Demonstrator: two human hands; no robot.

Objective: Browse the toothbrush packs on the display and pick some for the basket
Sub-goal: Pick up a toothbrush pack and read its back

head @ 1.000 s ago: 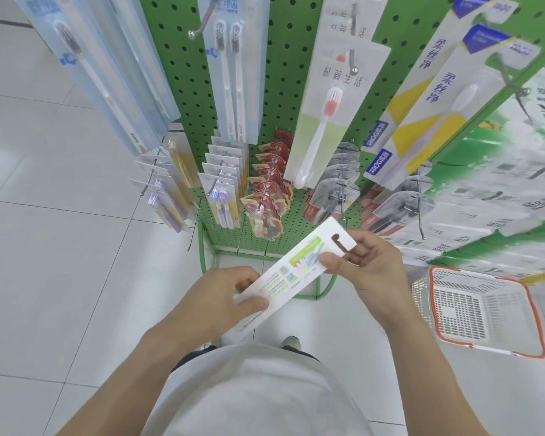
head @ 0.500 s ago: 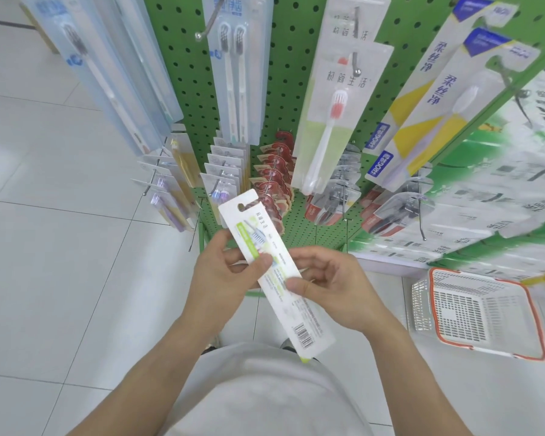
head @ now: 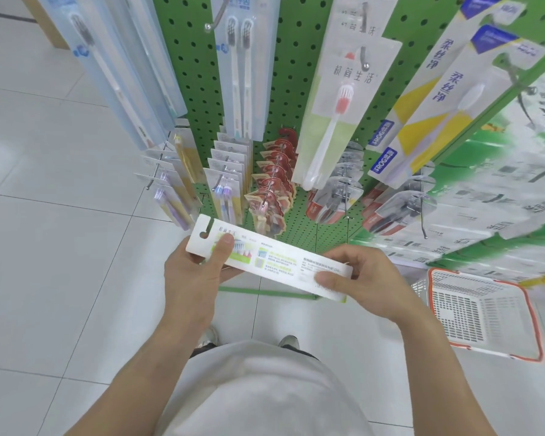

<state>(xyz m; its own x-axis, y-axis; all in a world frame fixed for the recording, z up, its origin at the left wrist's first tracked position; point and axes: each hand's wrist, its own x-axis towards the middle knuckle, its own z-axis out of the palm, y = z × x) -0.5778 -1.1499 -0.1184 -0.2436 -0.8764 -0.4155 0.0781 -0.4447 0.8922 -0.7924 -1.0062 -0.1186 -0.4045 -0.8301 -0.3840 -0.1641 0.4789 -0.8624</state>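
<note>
Both hands hold a white toothbrush pack [head: 271, 262] flat before the green pegboard display [head: 296, 67]: left hand [head: 195, 278] pinches the hook-hole end, thumb on top; right hand [head: 364, 278] grips the other end with curled fingers. A white basket [head: 485, 313] with an orange rim sits on the floor right of the display's foot.

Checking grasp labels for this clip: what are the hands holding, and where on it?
One toothbrush pack, back side up. The left hand pinches the hang-hole end; the right hand pinches the opposite end.
</note>
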